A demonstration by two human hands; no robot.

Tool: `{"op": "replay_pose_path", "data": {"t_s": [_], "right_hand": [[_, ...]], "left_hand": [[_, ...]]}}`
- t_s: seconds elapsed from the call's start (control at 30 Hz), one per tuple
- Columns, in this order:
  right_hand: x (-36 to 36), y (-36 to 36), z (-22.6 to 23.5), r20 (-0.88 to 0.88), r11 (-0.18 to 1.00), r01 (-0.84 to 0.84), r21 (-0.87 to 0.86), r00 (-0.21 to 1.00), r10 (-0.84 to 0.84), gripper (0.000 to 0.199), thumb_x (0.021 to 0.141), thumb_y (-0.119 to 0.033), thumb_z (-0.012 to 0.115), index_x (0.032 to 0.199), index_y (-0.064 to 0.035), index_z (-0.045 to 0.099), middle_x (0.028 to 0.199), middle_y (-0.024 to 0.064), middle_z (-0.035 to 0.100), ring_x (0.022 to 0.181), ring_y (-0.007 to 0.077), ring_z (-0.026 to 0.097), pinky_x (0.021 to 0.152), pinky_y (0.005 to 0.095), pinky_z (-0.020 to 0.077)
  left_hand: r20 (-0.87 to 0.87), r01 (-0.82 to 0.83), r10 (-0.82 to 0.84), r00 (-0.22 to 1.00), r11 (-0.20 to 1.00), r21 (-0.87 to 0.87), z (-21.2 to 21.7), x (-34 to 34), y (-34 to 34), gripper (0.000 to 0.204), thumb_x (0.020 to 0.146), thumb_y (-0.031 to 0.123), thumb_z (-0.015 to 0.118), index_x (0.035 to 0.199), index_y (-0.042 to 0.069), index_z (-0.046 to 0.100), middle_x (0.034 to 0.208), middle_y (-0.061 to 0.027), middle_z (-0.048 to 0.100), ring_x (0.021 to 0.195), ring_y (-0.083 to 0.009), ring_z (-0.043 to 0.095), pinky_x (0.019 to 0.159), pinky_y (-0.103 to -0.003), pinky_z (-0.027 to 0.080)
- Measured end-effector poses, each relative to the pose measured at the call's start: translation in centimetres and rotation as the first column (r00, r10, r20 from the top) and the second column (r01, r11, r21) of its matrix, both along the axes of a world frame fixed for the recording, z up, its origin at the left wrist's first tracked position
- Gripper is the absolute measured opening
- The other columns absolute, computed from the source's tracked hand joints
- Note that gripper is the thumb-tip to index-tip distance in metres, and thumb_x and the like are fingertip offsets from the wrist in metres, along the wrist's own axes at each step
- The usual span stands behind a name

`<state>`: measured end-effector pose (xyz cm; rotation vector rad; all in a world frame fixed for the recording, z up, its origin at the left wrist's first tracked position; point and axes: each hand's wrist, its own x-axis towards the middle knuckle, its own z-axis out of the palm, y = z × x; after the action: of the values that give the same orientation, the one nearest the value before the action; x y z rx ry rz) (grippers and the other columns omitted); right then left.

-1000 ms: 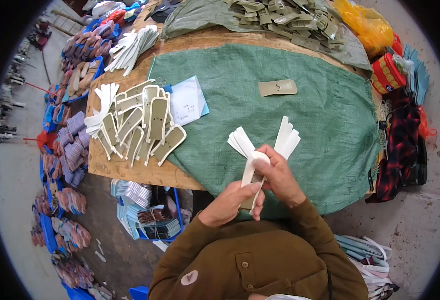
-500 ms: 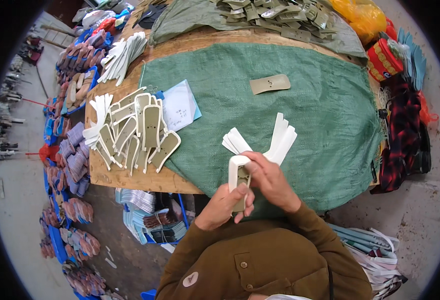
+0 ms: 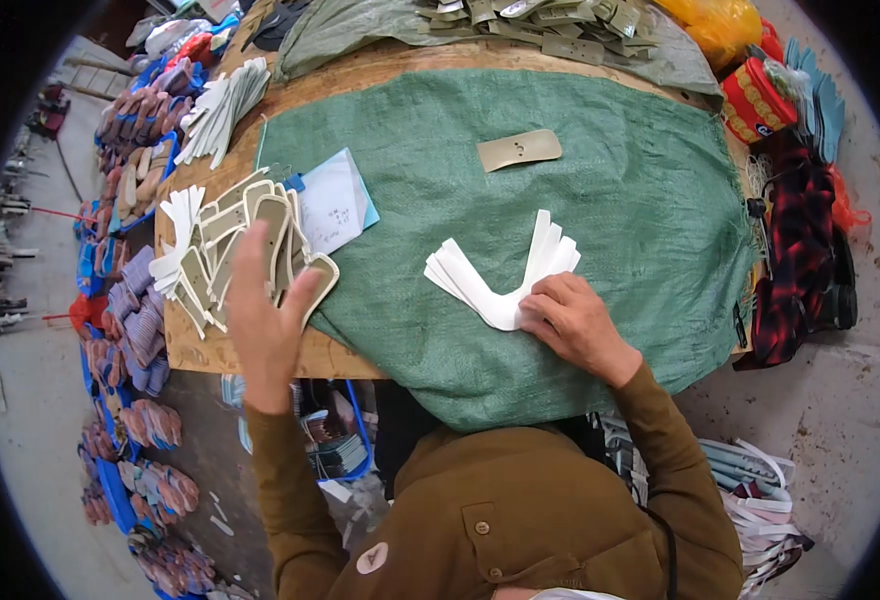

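Left hand: the left hand was raised flat and spread wide, fingers apart, holding nothing; it hovered over the near end of the fanned sole pieces, and whether it touched them could not be told.
Right hand: the right hand lay palm down with fingers curled, pressing on the bend of the white strips; it pinned them rather than gripped them.
White strips: a bundle of flat white pieces, splayed into 2 fans like a V, lay on the green woven cloth just in front of the person.
Sole pieces: tan, insole-shaped pieces with pale edges lay overlapping in a fan at the left edge of the wooden table, partly on bare wood, partly on the cloth's edge.
Single piece: 1 tan rectangular piece lay alone further up the cloth, well apart from both hands.
Paper: a white sheet on a blue backing lay just beside the fan of sole pieces.
Far stock: a heap of grey-green pieces sat at the far end of the table.
Progress: judging by the lay-out, a good number of pieces had already been set out at the left, while the white bundle under the right hand looked unfinished; the share left could not be told.
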<state>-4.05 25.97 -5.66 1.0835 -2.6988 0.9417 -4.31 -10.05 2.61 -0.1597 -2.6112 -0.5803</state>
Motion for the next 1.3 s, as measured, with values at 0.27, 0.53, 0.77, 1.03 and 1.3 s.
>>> {"op": "replay_pose_path", "data": {"t_s": [0.27, 0.53, 0.77, 1.03, 1.3], "right_hand": [[-0.8, -0.1, -1.1, 0.011, 0.998, 0.023, -0.059, 1.000, -0.022, 0.014, 0.077, -0.013, 0.072, 0.087, -0.0084, 0.064, 0.088, 0.0034, 0.059, 0.084, 0.0226, 0.056, 0.076, 0.0355, 0.0432], [-0.1, -1.2, 0.9, -0.051, 0.998, 0.002, 0.065, 0.999, 0.002, 0.025, 0.075, -0.019, 0.075, 0.096, -0.0104, 0.063, 0.092, 0.0028, 0.059, 0.090, 0.0213, 0.057, 0.078, 0.0351, 0.0434], [0.1, -0.8, -1.5, -0.181, 0.994, -0.075, 0.076, 0.980, 0.088, 0.023, 0.076, -0.015, 0.076, 0.095, -0.0090, 0.065, 0.092, 0.0029, 0.061, 0.086, 0.0218, 0.059, 0.075, 0.0356, 0.0446], [-0.5, -1.2, 1.2, -0.261, 0.961, 0.182, -0.207, 0.937, -0.233, 0.019, 0.078, -0.012, 0.071, 0.095, -0.0067, 0.065, 0.099, 0.0060, 0.064, 0.093, 0.0251, 0.060, 0.082, 0.0391, 0.0438], [-7.5, -2.5, 3.0, -0.104, 0.966, 0.165, -0.201, 0.976, -0.189, 0.042, 0.078, -0.012, 0.069, 0.119, -0.0029, 0.060, 0.119, 0.0140, 0.062, 0.111, 0.0344, 0.057, 0.096, 0.0439, 0.0421]], "left_hand": [[0.410, -0.073, -0.495, 0.766, 0.566, 0.821, -6.4, 6.8, 12.8, 0.020, 0.086, 0.012, 0.071, 0.103, 0.002, 0.067, 0.084, -0.0079, 0.066, 0.067, -0.0199, 0.062, 0.064, -0.029, 0.051], [0.167, 0.203, -0.284, 0.944, 0.900, 0.385, -10.0, 5.5, 13.8, 0.029, 0.082, 0.008, 0.071, 0.108, 0.003, 0.061, 0.108, -0.0124, 0.063, 0.098, -0.0307, 0.061, 0.082, -0.038, 0.050], [0.149, 0.201, -0.276, 0.950, 0.901, 0.385, -10.5, 5.6, 13.4, 0.028, 0.082, 0.006, 0.070, 0.108, 0.002, 0.060, 0.110, -0.0140, 0.062, 0.098, -0.0284, 0.061, 0.083, -0.037, 0.050], [0.221, 0.048, -0.538, 0.814, 0.440, 0.897, -8.1, 6.2, 14.1, 0.042, 0.092, 0.028, 0.067, 0.121, -0.001, 0.057, 0.111, -0.0128, 0.063, 0.098, -0.0204, 0.062, 0.080, -0.031, 0.051], [0.108, -0.381, -0.619, 0.778, -0.329, 0.864, -7.6, 3.2, 15.2, 0.037, 0.104, 0.032, 0.045, 0.122, 0.000, 0.052, 0.119, -0.0124, 0.062, 0.102, -0.0218, 0.065, 0.077, -0.035, 0.058]]}}
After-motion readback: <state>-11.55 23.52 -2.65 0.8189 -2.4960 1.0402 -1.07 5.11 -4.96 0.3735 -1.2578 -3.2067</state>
